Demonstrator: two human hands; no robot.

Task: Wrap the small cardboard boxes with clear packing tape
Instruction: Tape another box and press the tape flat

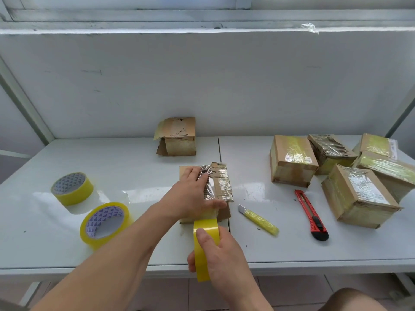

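The left hand (193,194) lies flat over the cardboard box (221,187), hiding most of its top and left side; the box's near face is largely masked by the tape roll (205,248) in front of it. The right hand (222,254) covers the roll's right flank and its core, so the hole cannot be seen. Whether a strip of tape already joins roll and box is unclear. The rearmost wrapped box (379,144) of the stack at right is partly behind its neighbours, and the frame edge cuts another (390,169). Print on the far open box (179,131) is too small to read. Both forearms run out of the bottom edge.
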